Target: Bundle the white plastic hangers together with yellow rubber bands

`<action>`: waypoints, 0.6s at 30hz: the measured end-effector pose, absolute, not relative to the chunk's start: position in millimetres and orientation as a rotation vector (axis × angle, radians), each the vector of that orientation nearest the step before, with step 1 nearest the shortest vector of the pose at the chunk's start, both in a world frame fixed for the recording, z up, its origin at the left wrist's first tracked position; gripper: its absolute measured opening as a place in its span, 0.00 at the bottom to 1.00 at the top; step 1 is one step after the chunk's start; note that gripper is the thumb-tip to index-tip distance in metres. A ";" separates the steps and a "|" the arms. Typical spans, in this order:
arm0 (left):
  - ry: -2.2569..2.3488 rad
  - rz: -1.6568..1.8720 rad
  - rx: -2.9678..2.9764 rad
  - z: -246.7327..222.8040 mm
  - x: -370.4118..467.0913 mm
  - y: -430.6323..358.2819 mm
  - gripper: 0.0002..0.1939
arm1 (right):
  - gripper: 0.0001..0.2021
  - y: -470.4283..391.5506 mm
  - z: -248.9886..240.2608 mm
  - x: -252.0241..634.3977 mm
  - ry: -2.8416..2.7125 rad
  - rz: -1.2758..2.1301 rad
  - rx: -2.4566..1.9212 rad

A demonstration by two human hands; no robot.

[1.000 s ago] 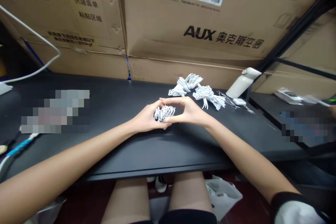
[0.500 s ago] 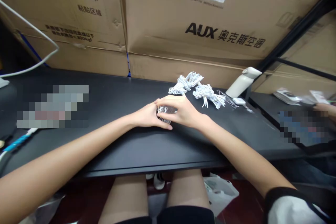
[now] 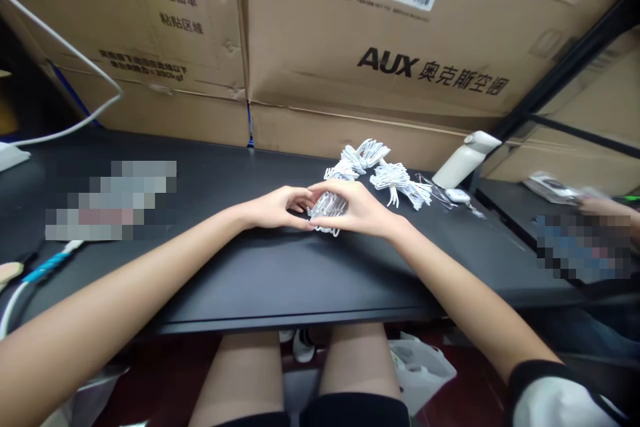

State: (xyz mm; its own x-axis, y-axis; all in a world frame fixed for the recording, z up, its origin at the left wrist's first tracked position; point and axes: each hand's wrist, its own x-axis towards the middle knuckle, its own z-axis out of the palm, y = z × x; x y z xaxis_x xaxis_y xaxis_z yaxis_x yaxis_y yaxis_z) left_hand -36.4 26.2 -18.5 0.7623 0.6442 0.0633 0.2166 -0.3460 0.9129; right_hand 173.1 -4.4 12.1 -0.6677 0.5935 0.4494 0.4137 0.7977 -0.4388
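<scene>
My right hand (image 3: 363, 213) is curled around a bundle of short, pale grey-white cords (image 3: 327, 208), its thumb in front and its fingers over the top. White loops stick out below it. To its left, my left hand (image 3: 277, 208) is cupped with thumb and fingers apart, fingertips at the bundle's left edge; whether they press on it I cannot tell. Just behind my hands lie more bundles of white cords, one group (image 3: 365, 155) at the back and another (image 3: 400, 183) to the right.
Large cardboard boxes (image 3: 310, 90) line the back of the black table (image 3: 280, 280). A white bottle (image 3: 463, 160) and a small white case (image 3: 457, 196) are at right. A blurred-out object (image 3: 107, 203) and a white cable (image 3: 75, 53) lie left. Another person's hand (image 3: 607, 210) is at far right.
My left hand has loosened and drawn a little leftward from the bundle. The bundle now sits further into my right hand and shows more. The camera view has shifted slightly.
</scene>
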 end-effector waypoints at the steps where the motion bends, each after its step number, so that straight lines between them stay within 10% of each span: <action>1: 0.666 0.519 1.912 -18.3 -36.3 26.1 0.24 | 0.20 -3.4 12.9 175.5 -2.325 0.440 -0.762; 18: 0.711 0.572 1.982 -17.5 -30.0 21.7 0.22 | 0.06 -13.7 -5.5 200.1 -2.181 0.506 -0.853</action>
State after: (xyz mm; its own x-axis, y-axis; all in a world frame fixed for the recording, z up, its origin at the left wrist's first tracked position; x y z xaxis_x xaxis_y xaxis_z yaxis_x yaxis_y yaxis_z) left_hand -30.0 21.7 -17.5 0.7248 0.6805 0.1079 0.2514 -0.4070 0.8781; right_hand 200.1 -13.7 -5.5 -0.5152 0.7052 0.4872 0.4187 0.7030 -0.5749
